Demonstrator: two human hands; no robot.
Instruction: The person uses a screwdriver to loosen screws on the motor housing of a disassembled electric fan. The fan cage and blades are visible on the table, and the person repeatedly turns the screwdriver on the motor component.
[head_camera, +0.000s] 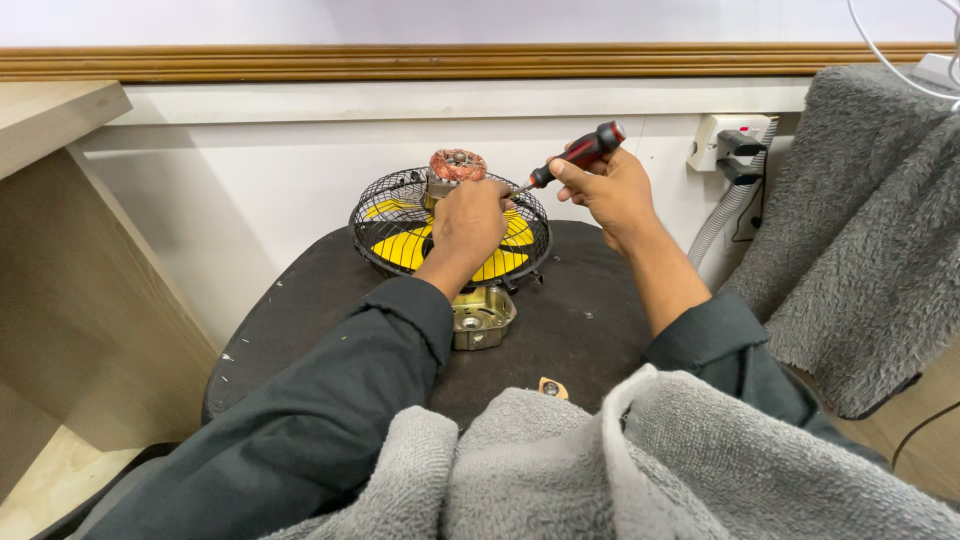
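Black table (330, 300), one fan (400, 235), one screwdriver (577, 155)

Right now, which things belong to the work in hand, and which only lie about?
In use: small yellow-bladed fan in black wire cage, held by left hand; red-and-black screwdriver in right hand.
Lying about: grey fluffy blanket; white wall socket.

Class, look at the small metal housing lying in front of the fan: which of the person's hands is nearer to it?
Left. The left hand rests on the fan directly above the metal housing; the right hand holds a screwdriver farther up and right.
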